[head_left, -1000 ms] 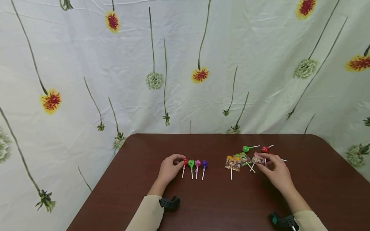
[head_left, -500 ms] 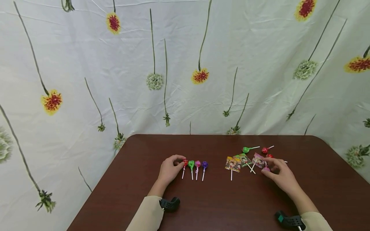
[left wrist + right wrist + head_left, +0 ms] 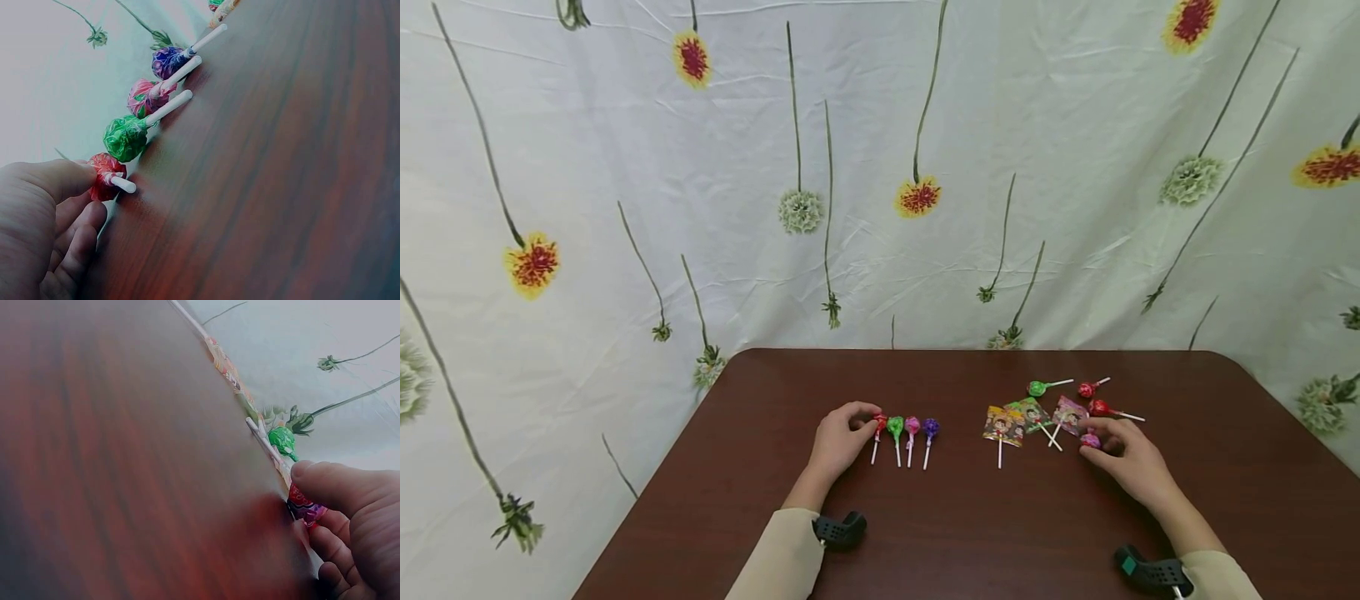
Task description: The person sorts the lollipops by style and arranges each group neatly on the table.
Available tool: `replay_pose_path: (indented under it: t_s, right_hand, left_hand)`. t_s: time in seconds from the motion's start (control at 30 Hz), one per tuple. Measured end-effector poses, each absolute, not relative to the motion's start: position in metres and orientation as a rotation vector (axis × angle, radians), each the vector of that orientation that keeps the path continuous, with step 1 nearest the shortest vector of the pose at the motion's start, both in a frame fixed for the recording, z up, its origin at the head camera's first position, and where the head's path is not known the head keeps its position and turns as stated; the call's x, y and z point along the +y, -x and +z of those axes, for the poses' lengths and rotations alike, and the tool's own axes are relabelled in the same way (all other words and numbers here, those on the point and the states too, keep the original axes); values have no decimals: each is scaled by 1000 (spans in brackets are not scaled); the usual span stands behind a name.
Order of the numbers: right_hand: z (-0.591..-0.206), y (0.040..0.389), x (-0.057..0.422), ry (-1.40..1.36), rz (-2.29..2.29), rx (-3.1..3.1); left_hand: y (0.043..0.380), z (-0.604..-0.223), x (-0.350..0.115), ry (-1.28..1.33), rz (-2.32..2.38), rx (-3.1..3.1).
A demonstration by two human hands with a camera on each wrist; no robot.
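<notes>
My left hand (image 3: 838, 442) pinches a red-wrapped lollipop (image 3: 106, 174) between thumb and finger, at the left end of a row. Beside it lie a green lollipop (image 3: 896, 426), a pink lollipop (image 3: 912, 426) and a purple lollipop (image 3: 931, 428), sticks toward me. Over on the right, my right hand (image 3: 1131, 460) has thumb and fingertips around a pink-purple lollipop (image 3: 1090, 440); the right wrist view shows its wrapper (image 3: 307, 509) partly covered by the thumb. Just beyond these fingertips lies a flat pink-wrapped lollipop (image 3: 1070, 414).
Left of the right hand are a flat yellow-wrapped lollipop (image 3: 1004, 425) and a flat green-wrapped one (image 3: 1030, 412), sticks crossing nearby. Farther back lie a round green lollipop (image 3: 1037, 388) and two red lollipops, one (image 3: 1099, 407) close to the hand. A flowered cloth (image 3: 880, 208) hangs behind the brown table (image 3: 970, 533).
My right hand has moved back toward me and slightly right, from the flat pink packet to the pink-purple lollipop, uncovering a red lollipop. The left hand stays in place.
</notes>
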State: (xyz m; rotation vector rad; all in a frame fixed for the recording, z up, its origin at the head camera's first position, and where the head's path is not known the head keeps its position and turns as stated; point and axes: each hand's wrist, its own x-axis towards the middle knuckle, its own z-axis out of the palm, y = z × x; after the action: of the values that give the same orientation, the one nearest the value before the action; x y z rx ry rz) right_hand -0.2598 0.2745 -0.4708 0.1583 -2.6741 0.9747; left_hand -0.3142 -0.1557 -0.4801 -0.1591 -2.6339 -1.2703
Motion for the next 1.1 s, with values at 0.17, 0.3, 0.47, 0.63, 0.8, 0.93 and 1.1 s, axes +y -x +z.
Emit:
replay_pose_path:
  t_s: [0.17, 0.3, 0.47, 0.63, 0.8, 0.93, 1.1]
  right_hand:
    - [-472, 259, 274, -165, 949, -2670]
    - [-472, 259, 274, -168, 925, -2664]
    - [-473, 260, 274, -186, 902, -2650]
    - [-473, 260, 273, -190, 888, -2631]
    - [-474, 259, 271, -202, 887, -2574]
    - [-475, 259, 270, -212, 910, -2532]
    - [-475, 259, 269, -204, 915, -2509]
  left_hand:
    - [314, -480, -156, 166, -1287, -2632]
    - [314, -480, -157, 172, -1286, -2633]
    - [314, -479, -156, 177, -1276, -2625]
    - [314, -479, -157, 185, -1279, -2626]
    - [314, -479, -157, 173, -1287, -2626]
    - [314, -479, -157, 174, -1284, -2627]
    - [315, -481, -158, 197, -1280, -2631]
